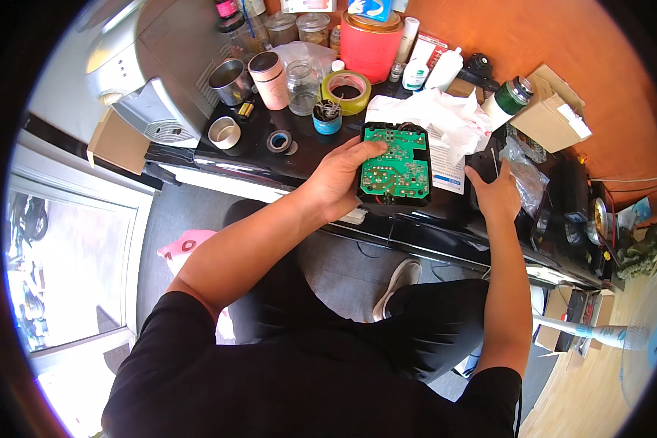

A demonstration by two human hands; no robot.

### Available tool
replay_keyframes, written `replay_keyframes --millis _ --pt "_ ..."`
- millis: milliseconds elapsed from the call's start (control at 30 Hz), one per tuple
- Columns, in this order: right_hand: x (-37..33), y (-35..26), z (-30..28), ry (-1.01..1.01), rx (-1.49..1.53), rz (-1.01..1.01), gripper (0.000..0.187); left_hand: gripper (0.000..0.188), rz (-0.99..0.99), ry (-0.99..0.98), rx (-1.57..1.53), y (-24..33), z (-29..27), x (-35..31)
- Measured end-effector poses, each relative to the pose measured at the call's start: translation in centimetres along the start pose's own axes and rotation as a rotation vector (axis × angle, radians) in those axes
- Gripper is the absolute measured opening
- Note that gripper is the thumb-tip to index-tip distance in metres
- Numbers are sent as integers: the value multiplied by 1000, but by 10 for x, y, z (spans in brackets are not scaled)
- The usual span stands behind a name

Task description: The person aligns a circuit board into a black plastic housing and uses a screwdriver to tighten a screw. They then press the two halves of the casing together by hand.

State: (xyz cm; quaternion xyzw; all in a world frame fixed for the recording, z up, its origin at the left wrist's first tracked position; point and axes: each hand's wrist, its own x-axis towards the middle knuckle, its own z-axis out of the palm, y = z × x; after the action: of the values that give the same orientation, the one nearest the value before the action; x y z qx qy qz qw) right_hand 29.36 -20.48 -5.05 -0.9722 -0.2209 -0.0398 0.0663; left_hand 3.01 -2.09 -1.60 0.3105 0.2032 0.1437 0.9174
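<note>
My left hand grips a black plastic housing from its left side, thumb on top. Set in the housing is a green circuit board with solder points facing up. To the right, my right hand has its thumb and forefinger spread apart beside a dark piece on the black table; its exact shape is hard to make out. A thin metal rod shows near those fingertips. A white plastic bag and a printed sheet lie between the hands.
Along the back stand a pink flask, a glass jar, a yellow tape roll, a red canister and a green-and-white bottle. A grey machine stands at left, a cardboard box at right. Clear plastic wrap lies beside my right hand.
</note>
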Motion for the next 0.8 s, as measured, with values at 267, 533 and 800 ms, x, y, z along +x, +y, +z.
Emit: replay_keyframes --millis 267,533,800 --pt "0 1 -24 126 167 -63 56 34 15 3 -28 0 0 2" --pt "-49 -4 -64 210 871 -358 34 34 50 34 10 2 -2 1" --pt "-93 -39 -94 35 1139 -533 14 35 -58 49 -25 0 -5 9"
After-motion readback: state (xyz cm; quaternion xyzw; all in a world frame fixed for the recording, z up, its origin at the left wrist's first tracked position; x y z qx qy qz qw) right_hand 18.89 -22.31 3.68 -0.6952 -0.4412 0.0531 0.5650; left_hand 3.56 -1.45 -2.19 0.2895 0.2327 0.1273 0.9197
